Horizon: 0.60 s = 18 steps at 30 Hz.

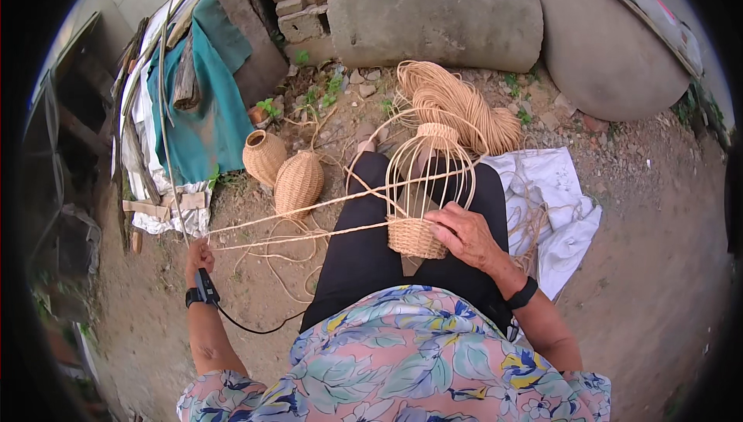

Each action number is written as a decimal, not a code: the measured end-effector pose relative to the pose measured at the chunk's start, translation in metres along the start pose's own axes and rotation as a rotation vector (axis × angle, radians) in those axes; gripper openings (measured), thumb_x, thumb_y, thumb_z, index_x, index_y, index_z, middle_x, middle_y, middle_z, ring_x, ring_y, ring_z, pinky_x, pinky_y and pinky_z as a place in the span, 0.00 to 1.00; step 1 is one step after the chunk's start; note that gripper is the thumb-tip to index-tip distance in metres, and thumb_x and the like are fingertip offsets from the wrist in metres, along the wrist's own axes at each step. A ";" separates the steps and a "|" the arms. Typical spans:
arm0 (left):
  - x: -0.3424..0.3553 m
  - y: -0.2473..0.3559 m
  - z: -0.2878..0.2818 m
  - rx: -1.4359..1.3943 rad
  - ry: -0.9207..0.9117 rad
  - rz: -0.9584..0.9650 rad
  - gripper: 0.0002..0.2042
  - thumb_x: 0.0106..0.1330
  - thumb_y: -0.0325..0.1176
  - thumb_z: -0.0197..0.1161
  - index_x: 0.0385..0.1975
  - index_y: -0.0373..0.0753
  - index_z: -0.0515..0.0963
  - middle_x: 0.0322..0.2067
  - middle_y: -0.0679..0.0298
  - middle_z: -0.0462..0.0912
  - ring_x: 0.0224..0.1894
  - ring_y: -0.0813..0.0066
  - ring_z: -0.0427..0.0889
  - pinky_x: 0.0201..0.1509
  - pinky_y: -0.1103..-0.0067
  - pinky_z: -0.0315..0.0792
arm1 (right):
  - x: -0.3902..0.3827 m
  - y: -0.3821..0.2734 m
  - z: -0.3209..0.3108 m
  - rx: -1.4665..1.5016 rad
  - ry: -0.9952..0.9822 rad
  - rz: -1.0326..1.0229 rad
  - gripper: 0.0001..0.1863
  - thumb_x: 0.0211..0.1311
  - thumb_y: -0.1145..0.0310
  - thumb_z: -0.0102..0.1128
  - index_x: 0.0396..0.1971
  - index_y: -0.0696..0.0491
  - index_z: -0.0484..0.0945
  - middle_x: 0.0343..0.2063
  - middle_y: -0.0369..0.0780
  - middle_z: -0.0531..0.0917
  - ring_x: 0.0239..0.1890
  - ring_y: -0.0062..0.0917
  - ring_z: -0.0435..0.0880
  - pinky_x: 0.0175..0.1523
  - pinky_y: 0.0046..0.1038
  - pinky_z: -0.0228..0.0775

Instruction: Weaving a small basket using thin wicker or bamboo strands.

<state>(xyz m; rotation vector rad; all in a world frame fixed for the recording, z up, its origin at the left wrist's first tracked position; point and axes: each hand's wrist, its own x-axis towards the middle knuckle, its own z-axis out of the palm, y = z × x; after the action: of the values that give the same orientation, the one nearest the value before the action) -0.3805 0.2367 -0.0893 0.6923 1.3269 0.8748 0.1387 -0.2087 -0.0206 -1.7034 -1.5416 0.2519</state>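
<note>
Holding the half-woven basket [422, 213] on my lap, my right hand [464, 235] is closed over its woven rim, bare ribs rising beyond my fingertips. My left hand [200, 256] is pinched shut on the rattan strands [309, 221], well apart. The strands run taut and crosswise from those fingers toward the basket. The right hand is nearer.

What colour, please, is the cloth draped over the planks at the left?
The draped cloth is teal green, in the head view.

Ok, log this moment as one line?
left hand: pulling tan cane strands taut | right hand: steadying half-woven tan cane basket frame on lap | nearby: two finished woven baskets
</note>
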 end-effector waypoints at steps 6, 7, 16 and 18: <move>-0.070 -0.043 0.182 1.226 -0.030 0.857 0.19 0.53 0.33 0.67 0.47 0.38 0.79 0.39 0.53 0.83 0.44 0.63 0.83 0.46 0.73 0.75 | -0.006 -0.006 -0.011 0.088 0.377 0.080 0.10 0.57 0.79 0.58 0.40 0.57 0.80 0.30 0.41 0.78 0.25 0.26 0.79 0.33 0.24 0.71; -0.100 -0.051 0.224 1.031 -0.231 0.975 0.14 0.55 0.33 0.66 0.41 0.38 0.81 0.37 0.56 0.83 0.36 0.67 0.82 0.39 0.75 0.75 | -0.003 -0.006 -0.014 0.027 0.418 0.076 0.09 0.57 0.80 0.59 0.38 0.58 0.80 0.29 0.40 0.78 0.22 0.22 0.77 0.29 0.22 0.69; -0.244 -0.115 0.373 0.908 -0.933 1.095 0.09 0.61 0.34 0.64 0.29 0.34 0.77 0.18 0.59 0.77 0.20 0.73 0.75 0.26 0.76 0.70 | 0.003 0.010 -0.006 0.094 0.420 0.238 0.08 0.58 0.78 0.59 0.38 0.57 0.78 0.26 0.34 0.78 0.21 0.14 0.70 0.26 0.18 0.63; -0.216 -0.098 0.347 0.938 -0.762 0.997 0.10 0.60 0.34 0.65 0.26 0.34 0.75 0.20 0.52 0.79 0.22 0.56 0.80 0.27 0.68 0.72 | -0.011 0.024 -0.014 0.112 0.440 0.299 0.07 0.60 0.77 0.59 0.39 0.57 0.78 0.24 0.30 0.78 0.22 0.10 0.69 0.27 0.16 0.62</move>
<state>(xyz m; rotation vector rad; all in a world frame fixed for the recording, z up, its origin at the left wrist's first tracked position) -0.0282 0.0203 -0.0124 2.2793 0.5604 0.5484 0.1631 -0.2227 -0.0308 -1.7541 -0.9375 0.1022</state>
